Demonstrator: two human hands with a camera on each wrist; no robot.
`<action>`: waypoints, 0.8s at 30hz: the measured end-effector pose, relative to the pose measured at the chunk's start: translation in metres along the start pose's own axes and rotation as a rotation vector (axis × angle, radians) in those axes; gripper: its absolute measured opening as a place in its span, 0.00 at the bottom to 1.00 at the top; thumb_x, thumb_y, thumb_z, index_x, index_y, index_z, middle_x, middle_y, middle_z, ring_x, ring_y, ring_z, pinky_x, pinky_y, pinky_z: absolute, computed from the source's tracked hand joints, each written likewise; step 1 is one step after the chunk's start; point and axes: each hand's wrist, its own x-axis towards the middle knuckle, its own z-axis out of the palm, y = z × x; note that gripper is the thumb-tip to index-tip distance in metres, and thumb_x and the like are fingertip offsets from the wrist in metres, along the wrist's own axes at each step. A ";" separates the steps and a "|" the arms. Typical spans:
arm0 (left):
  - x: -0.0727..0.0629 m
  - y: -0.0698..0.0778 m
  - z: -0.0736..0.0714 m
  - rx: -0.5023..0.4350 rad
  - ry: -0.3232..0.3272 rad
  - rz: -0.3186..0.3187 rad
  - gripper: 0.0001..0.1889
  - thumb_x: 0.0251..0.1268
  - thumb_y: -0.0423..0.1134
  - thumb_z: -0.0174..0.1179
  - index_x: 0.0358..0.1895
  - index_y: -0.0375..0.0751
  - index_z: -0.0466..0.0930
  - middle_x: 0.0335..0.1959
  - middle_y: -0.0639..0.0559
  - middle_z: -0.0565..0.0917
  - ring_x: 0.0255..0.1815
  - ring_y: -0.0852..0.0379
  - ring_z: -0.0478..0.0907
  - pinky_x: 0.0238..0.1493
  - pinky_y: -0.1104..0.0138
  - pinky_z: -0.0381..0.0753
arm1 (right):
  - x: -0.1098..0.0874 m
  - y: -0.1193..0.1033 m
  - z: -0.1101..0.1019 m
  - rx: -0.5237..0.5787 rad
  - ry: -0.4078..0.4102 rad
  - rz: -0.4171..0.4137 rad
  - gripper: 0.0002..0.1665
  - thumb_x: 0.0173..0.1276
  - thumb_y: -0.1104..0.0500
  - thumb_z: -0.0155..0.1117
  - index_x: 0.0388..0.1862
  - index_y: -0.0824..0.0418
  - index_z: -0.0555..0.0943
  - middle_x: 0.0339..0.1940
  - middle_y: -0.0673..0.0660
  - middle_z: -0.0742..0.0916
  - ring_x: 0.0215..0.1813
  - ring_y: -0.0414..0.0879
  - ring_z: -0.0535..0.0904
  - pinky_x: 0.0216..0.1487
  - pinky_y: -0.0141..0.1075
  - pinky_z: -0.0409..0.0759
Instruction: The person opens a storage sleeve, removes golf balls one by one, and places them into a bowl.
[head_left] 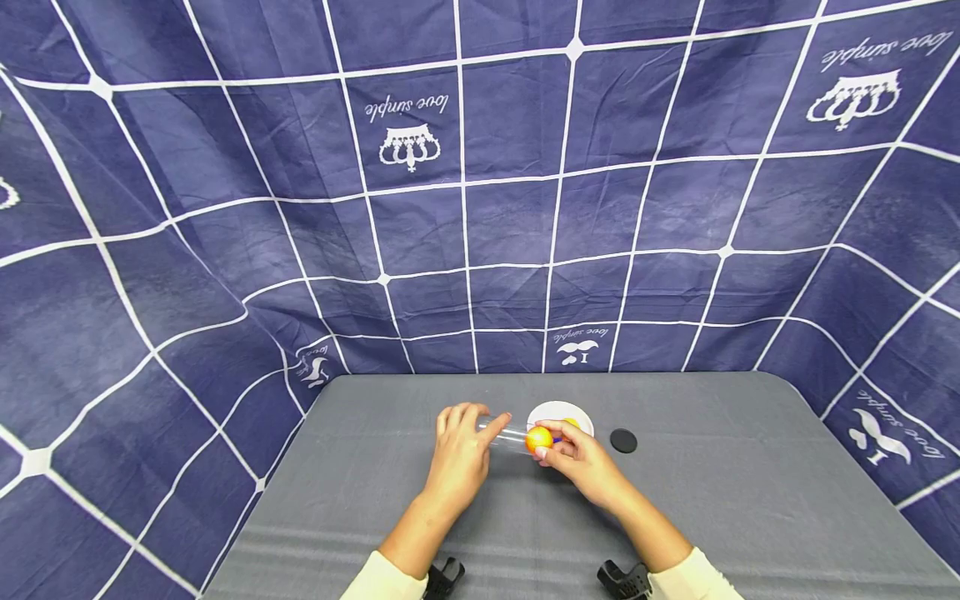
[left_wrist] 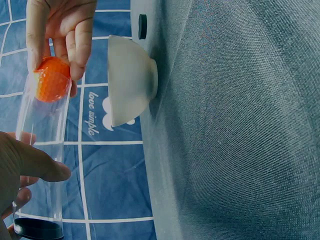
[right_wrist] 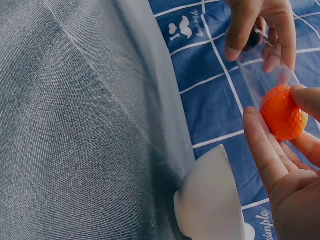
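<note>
My left hand grips a clear plastic tube around its middle, and a black cap closes the tube's near end in the left wrist view. At the opposite, open end, my right hand pinches an orange dimpled golf ball between thumb and fingers. Part of the ball sits inside the tube's mouth, with the rim crossing it. Tube and ball are held above the table, in front of a white bowl. Something yellow shows in the bowl, partly hidden by the right hand.
A round black lid lies on the grey cloth-covered table, right of the bowl. Blue curtain fabric with white lines stands behind the table and along both sides. Black wrist straps show near the sleeves.
</note>
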 end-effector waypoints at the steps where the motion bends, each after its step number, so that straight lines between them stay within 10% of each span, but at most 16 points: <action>1: 0.000 0.000 0.000 -0.003 0.001 -0.001 0.36 0.37 0.22 0.70 0.54 0.58 0.86 0.47 0.49 0.82 0.54 0.47 0.77 0.59 0.49 0.68 | 0.000 0.000 0.000 0.000 0.001 0.002 0.28 0.72 0.66 0.62 0.67 0.75 0.69 0.54 0.75 0.78 0.46 0.41 0.87 0.52 0.40 0.86; 24: -0.002 0.002 0.000 -0.046 0.013 -0.037 0.34 0.39 0.25 0.73 0.55 0.57 0.85 0.49 0.48 0.81 0.53 0.46 0.77 0.58 0.49 0.70 | 0.001 -0.008 -0.002 -0.010 0.031 -0.025 0.27 0.71 0.67 0.62 0.66 0.74 0.71 0.48 0.71 0.85 0.44 0.38 0.87 0.49 0.30 0.85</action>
